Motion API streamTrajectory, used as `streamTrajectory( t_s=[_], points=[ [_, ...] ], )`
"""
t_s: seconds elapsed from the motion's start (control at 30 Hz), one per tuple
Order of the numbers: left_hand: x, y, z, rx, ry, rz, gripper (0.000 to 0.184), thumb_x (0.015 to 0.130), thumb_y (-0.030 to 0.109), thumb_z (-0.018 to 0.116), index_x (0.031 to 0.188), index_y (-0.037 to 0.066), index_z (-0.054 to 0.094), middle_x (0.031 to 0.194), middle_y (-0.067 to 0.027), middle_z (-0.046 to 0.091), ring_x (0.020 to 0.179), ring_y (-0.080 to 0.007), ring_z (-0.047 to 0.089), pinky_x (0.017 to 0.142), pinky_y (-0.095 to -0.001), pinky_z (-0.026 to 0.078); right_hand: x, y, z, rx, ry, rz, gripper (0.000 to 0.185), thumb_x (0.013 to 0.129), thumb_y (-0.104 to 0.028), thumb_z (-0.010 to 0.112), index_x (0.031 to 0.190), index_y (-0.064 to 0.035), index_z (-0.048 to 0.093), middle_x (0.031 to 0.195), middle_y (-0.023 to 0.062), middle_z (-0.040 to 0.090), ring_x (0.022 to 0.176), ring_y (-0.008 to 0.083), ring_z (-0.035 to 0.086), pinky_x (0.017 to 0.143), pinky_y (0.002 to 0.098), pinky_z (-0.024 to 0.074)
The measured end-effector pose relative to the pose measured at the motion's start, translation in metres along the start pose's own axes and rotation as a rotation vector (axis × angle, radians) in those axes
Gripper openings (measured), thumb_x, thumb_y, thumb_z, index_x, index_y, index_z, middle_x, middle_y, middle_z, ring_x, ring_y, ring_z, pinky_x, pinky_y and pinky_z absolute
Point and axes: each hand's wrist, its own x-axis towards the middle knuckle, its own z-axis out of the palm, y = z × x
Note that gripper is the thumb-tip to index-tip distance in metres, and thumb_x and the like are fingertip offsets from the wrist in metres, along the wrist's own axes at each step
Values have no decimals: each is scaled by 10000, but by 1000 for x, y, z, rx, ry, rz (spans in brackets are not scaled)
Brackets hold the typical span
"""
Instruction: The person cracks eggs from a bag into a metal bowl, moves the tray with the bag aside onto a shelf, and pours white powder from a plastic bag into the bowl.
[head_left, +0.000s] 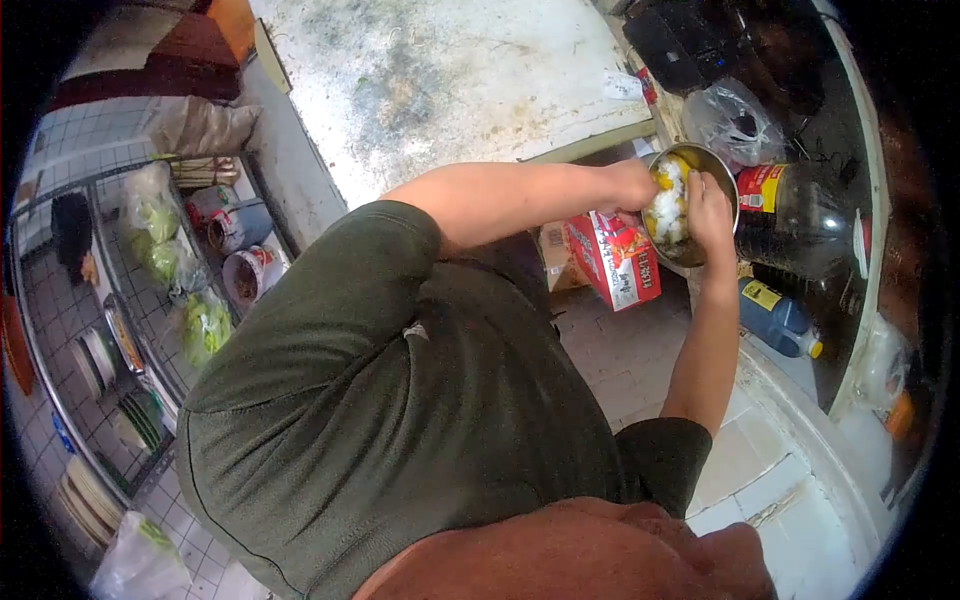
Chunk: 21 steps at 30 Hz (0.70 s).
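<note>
A round metal bowl (737, 190) holds a white, powdery-looking mass (667, 213) with yellow patches in and around it. At the bowl's left rim, my left hand (632, 186) is closed, its fingers wrapped on the edge. My right hand (709, 215) reaches over the right rim, with curled fingers down at the contents. What the right fingers hold, if anything, is hidden. Just below the left hand stands a red printed carton (615, 262).
A stained white tabletop (480, 75) lies at the top. Right of the bowl are a large dark bottle (810, 220), a blue jug (775, 318) and a clear plastic bag (733, 120). A rack (110, 275) with bagged vegetables and plates stands left.
</note>
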Motion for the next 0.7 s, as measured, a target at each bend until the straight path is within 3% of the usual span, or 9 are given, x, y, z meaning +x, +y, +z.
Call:
streamTrajectory(
  t_s=[0.17,0.23,0.33,0.4,0.5,0.57,0.6,0.63,0.7],
  points=[
    [12,-5,-2,13,-26,-5,241,818,85,564,841,-139,651,873,-247,672,745,-295,692,585,-431,536,1,5,0,138,23,-91,472,977,-352,390,1196,31,560,1207,297,559,1123,432,537,952,452,415],
    [1,4,-4,-72,-3,-90,237,805,73,560,836,-145,647,891,-252,671,749,-284,692,609,-416,537,-4,1,-3,219,-8,-69,452,985,-320,430,1225,46,544,1203,262,582,1137,361,556,965,386,413],
    [8,-3,-2,-78,-10,-9,219,807,48,547,833,-148,641,864,-257,664,738,-290,690,591,-410,537,-9,-4,-19,366,-73,-54,445,984,-294,467,1257,52,530,1214,222,598,1157,291,560,985,325,400],
    [70,-67,11,-19,-94,429,239,830,109,545,801,-113,630,756,-226,636,638,-278,635,563,-414,523,-10,-8,-22,486,-35,-28,414,971,-266,497,1238,45,553,1218,208,603,1155,271,566,985,305,405],
    [89,-84,15,274,-86,810,250,823,168,588,760,-71,627,670,-192,608,594,-291,611,545,-415,506,-10,-13,-28,196,-64,-9,384,962,-245,509,1216,36,574,1186,193,624,1127,266,583,970,307,418],
    [64,-55,3,236,-41,573,249,807,186,621,746,-55,629,653,-185,600,604,-307,615,554,-415,504,2,-1,-18,242,-24,-105,375,962,-238,503,1206,35,580,1157,192,637,1101,272,594,961,318,425],
    [23,-13,-3,61,-33,252,249,801,191,632,746,-52,630,652,-187,599,611,-313,617,564,-414,506,0,6,-14,265,-9,-142,371,961,-235,500,1201,35,582,1143,192,643,1089,276,599,956,324,428],
    [2,11,-5,-112,-26,-68,248,794,195,643,745,-48,631,651,-189,598,618,-319,620,575,-413,509,-7,-8,-21,100,-88,-48,349,960,-225,507,1190,22,595,1106,151,660,1054,240,613,909,305,453],
    [33,-14,0,-54,-8,132,215,811,110,575,770,-94,633,729,-210,613,660,-318,647,565,-419,529,4,27,-8,403,73,8,334,963,-221,519,1174,27,594,1093,111,650,1006,205,625,856,295,495]
  ],
)
